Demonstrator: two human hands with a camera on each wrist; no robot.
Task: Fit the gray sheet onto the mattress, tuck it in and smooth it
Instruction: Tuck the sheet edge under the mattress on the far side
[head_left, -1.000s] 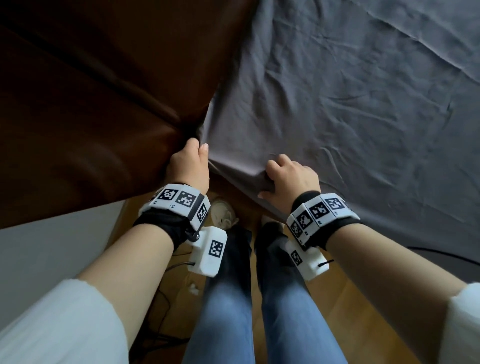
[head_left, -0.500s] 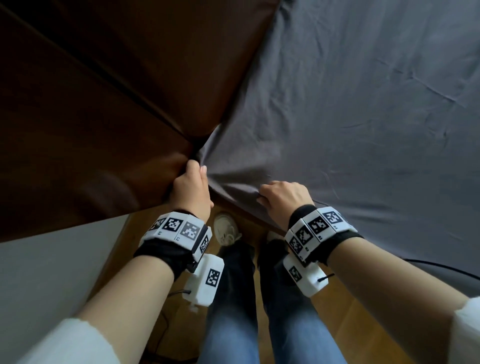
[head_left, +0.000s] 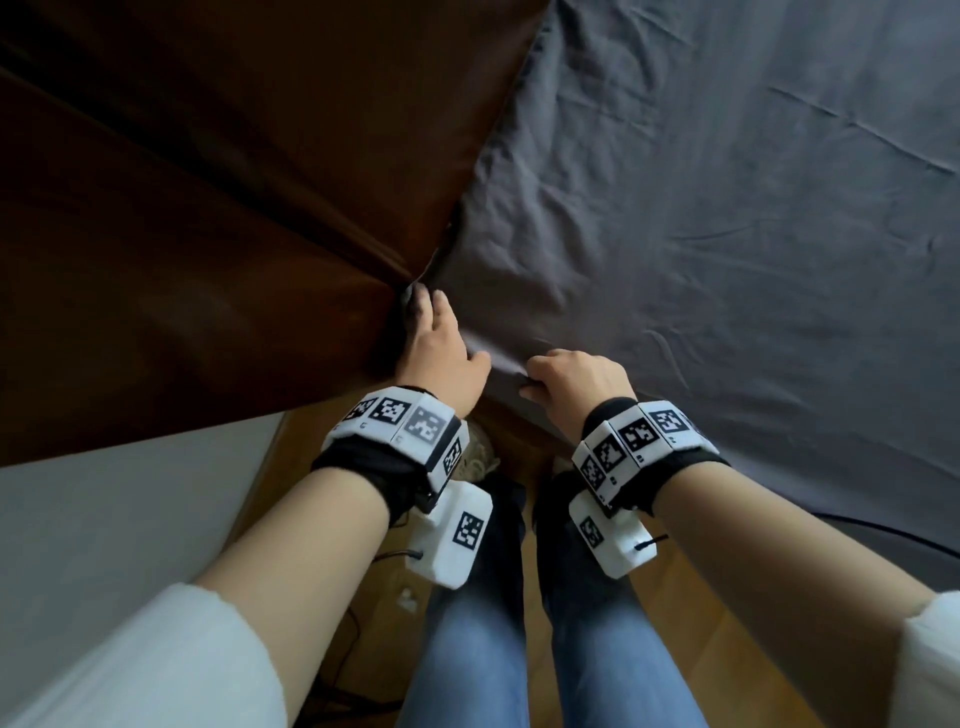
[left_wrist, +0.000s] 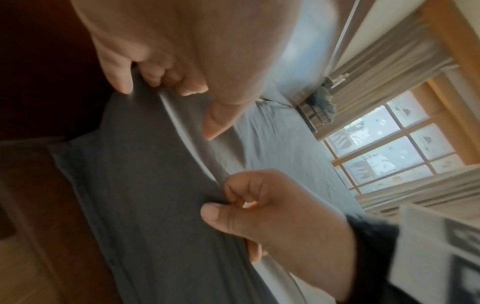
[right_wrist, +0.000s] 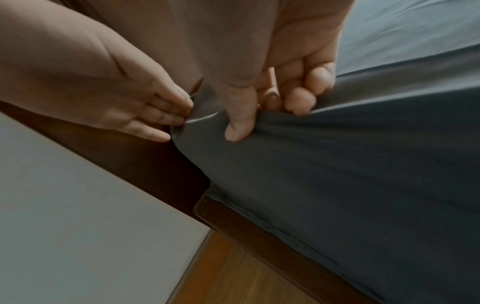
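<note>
The gray sheet (head_left: 701, 234) lies over the whole mattress, which is hidden beneath it, with a few creases. My left hand (head_left: 434, 327) is at the bed's near corner. Its straight fingers (right_wrist: 166, 115) press the sheet corner into the gap beside the brown headboard (head_left: 234, 182). Just to its right, my right hand (head_left: 566, 374) grips a fold of the sheet at the mattress edge, thumb (right_wrist: 239, 125) on top and fingers curled under. In the left wrist view the sheet (left_wrist: 155, 185) hangs taut down the mattress side between both hands.
A dark wooden bed rail (right_wrist: 259, 232) runs below the sheet's hem. My legs and shoes (head_left: 478, 452) stand on the wood floor (head_left: 701, 623) close to the corner. A white wall (head_left: 104, 519) is at left. A black cable (head_left: 883, 530) lies by the bed. A window (left_wrist: 389, 144) is beyond the bed.
My left fingers have pushed further forward into the gap at the headboard. The right hand keeps its grip on the sheet edge and has shifted slightly toward the corner.
</note>
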